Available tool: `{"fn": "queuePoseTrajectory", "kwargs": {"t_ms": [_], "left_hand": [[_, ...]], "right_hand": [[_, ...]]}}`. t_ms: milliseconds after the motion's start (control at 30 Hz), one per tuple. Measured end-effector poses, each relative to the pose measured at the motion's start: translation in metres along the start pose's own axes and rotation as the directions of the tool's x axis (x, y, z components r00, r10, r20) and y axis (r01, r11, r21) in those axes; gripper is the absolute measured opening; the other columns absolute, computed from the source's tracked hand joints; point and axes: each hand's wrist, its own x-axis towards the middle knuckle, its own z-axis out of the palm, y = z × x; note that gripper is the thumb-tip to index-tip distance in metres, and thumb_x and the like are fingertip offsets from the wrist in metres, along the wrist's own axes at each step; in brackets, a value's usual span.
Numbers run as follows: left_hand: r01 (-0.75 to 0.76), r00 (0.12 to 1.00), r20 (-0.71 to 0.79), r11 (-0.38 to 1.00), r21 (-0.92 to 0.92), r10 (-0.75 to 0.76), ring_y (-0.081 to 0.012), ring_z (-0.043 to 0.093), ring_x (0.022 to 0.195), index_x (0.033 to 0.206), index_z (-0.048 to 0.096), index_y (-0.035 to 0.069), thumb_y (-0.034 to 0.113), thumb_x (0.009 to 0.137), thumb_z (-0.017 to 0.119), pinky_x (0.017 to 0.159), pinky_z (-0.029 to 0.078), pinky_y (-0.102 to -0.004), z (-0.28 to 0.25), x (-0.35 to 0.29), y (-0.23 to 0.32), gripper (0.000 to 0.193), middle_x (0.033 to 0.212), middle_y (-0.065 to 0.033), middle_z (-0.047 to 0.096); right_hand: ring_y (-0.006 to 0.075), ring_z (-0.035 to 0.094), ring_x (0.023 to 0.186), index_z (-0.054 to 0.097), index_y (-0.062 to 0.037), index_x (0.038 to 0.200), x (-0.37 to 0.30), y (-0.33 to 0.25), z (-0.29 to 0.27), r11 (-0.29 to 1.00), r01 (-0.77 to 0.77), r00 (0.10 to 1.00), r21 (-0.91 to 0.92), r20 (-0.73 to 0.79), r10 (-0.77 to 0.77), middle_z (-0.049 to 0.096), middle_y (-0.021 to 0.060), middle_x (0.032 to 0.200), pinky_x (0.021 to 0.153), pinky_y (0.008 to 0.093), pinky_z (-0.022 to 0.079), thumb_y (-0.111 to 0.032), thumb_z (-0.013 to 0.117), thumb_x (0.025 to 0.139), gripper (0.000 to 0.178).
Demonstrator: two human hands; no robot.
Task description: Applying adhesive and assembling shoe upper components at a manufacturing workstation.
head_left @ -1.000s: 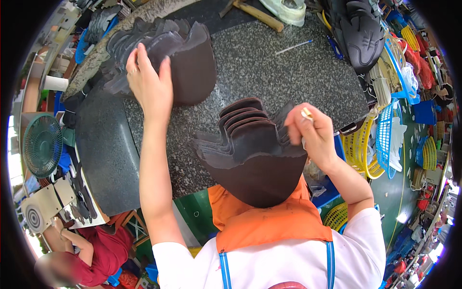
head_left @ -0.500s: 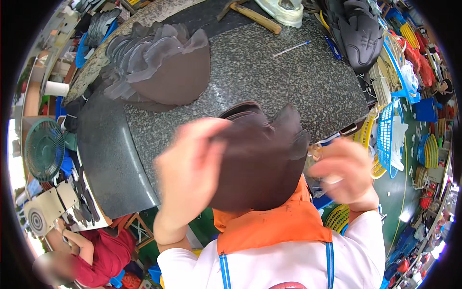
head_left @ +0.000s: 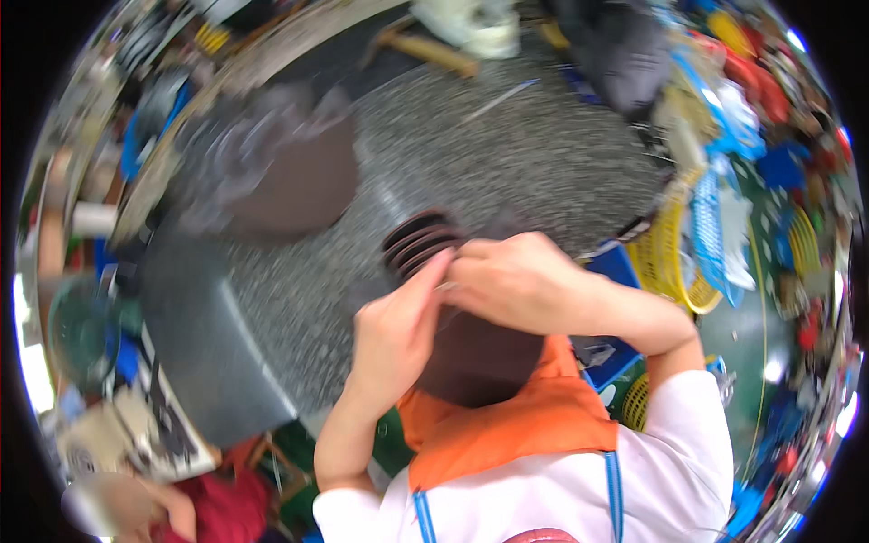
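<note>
At the near edge of the speckled stone worktop (head_left: 534, 172), against the orange apron (head_left: 507, 434), sits a stack of dark brown cut pieces (head_left: 480, 362), its narrow, stepped ends pointing toward the far edge. Both hands meet over the middle of this stack. The left hand (head_left: 394, 335) comes up on its left side, fingers stretched toward the other hand; the right hand (head_left: 516, 281) lies across the top with its fingers bent inward. Their fingertips come together, but whether either grip is closed on a piece cannot be told.

Toward the worktop's left edge lies a second stack (head_left: 303, 185) of similar pieces, fanned out and blurred. Near the far edge are a wooden-handled hammer (head_left: 430, 52) and a whitish bundle (head_left: 480, 27), with a slim pen (head_left: 500, 100) nearer. A dark pile (head_left: 625, 63) occupies the far right corner. Beyond the right edge stands a yellow basket (head_left: 659, 262).
</note>
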Motion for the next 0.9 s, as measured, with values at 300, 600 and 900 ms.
{"fn": "queuePoseTrajectory", "kwargs": {"t_ms": [300, 600, 900], "left_hand": [[0.202, 0.976, -0.078, 0.979, 0.011, -0.201, -0.0248, 0.067, 0.102, 0.124, 0.059, -0.005, 0.002, 0.095, 0.048, 0.087, 0.05, -0.0356, 0.002, -0.007, -0.001, 0.032, 0.111, -0.0215, 0.068], [0.301, 0.949, -0.06, 0.947, -0.11, -0.309, -0.0107, 0.06, 0.085, 0.128, 0.058, -0.004, 0.003, 0.096, 0.049, 0.077, 0.048, -0.0252, 0.0, -0.009, -0.029, 0.034, 0.105, -0.0112, 0.069], [0.248, 0.947, -0.191, 0.966, -0.078, -0.258, -0.0199, 0.066, 0.095, 0.126, 0.058, -0.005, 0.0, 0.092, 0.049, 0.086, 0.05, -0.0305, -0.012, -0.023, -0.008, 0.036, 0.113, -0.0172, 0.068]], "right_hand": [[0.0248, 0.067, 0.081, 0.06, -0.0038, 0.087, -0.012, 0.01, 0.034, 0.931, 0.181, 0.76, 0.317, -0.646, 0.072, 0.064, 0.0094, 0.099, 0.065, 0.0333, 0.055, -0.008, 0.066, 0.086, 0.007], [0.019, 0.062, 0.077, 0.065, -0.0005, 0.091, -0.073, 0.017, -0.066, 0.284, -0.19, 0.977, 0.94, 0.211, -0.043, 0.066, 0.0077, 0.092, 0.074, 0.0311, 0.052, -0.041, 0.063, 0.093, 0.041], [0.0286, 0.057, 0.072, 0.056, -0.0061, 0.072, -0.044, 0.027, -0.006, 0.947, 0.075, 0.95, 0.312, -0.311, 0.027, 0.054, 0.0091, 0.072, 0.062, 0.0356, 0.049, -0.037, 0.059, 0.092, 0.037]]}}
